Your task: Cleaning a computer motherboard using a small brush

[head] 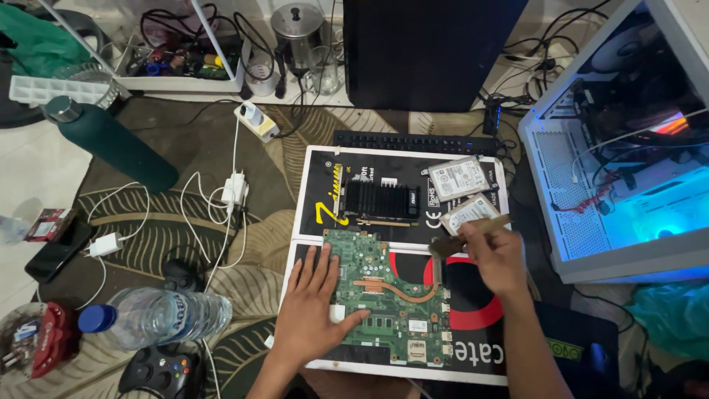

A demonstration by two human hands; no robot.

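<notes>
Brushing: green circuit board [388,299], judged mid-clean, dust being swept off.
Left hand [314,307]: grip spread flat, pinning the board's left edge, closed on nothing.
Right hand [498,258]: grip closed around a brush [461,238] above the board's upper right.
Board location: lying on a flat cardboard box [473,347] on the floor rug.
Next move, judged: light strokes along the copper heat pipe [399,290], board kept pinned.

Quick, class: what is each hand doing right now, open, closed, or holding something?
Left hand: open, flat on the green circuit board.
Right hand: closed on a brush, bristles at the board's edge.
</notes>
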